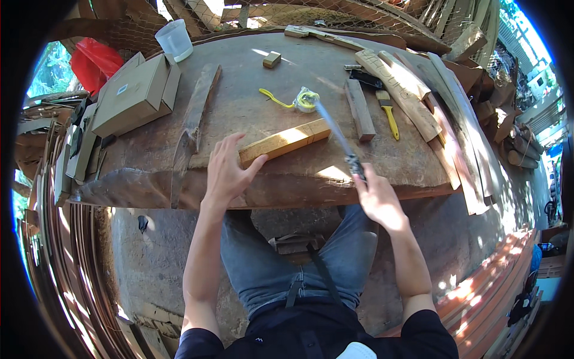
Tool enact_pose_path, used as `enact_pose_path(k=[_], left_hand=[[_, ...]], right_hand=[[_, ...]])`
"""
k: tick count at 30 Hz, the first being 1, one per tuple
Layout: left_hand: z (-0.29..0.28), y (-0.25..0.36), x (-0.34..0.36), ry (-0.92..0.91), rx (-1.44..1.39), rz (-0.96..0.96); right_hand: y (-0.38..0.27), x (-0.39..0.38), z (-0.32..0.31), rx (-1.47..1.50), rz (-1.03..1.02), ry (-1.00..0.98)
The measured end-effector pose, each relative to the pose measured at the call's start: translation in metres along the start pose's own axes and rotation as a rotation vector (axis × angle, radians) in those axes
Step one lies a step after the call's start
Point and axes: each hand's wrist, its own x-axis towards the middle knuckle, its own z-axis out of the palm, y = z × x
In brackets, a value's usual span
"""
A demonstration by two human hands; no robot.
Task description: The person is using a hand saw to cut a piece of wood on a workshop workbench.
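Note:
My left hand (226, 169) is at the left end of a squared wooden block (287, 141), its fingers spread and its thumb by the block's near edge. The block lies at a slant on the table. My right hand (381, 200) is closed round the dark patterned handle of a hand saw (335, 128). The saw's long pale blade is slightly blurred and points up and left, past the block's right end. Whether the blade touches the block I cannot tell. Just beyond the block lies a clear and yellow round tape measure (307, 100) with a yellow strap.
On the worn table (251, 78) are a small wood offcut (271, 59), a grey wooden bar (359, 110) and a yellow-handled paintbrush (388, 113). Long boards (412, 96) line the right side. A cardboard box (134, 96) and a clear plastic tub (174, 40) stand left.

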Motion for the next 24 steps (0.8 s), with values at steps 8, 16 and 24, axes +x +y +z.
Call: enact_pose_path(k=[8,16,24], left_hand=[[0.064,0.053,0.051,-0.137,0.029,0.224],[0.076,0.046,0.056,-0.135,0.224,0.322],[0.077,0.047,0.055,-0.169,0.237,0.282]], right_hand=[[-0.038,0.013,0.046,-0.14,-0.098,0.097],[-0.04,0.021,0.045,-0.201,-0.035,0.022],[-0.049,0.027,0.04,-0.217,0.055,-0.101]])
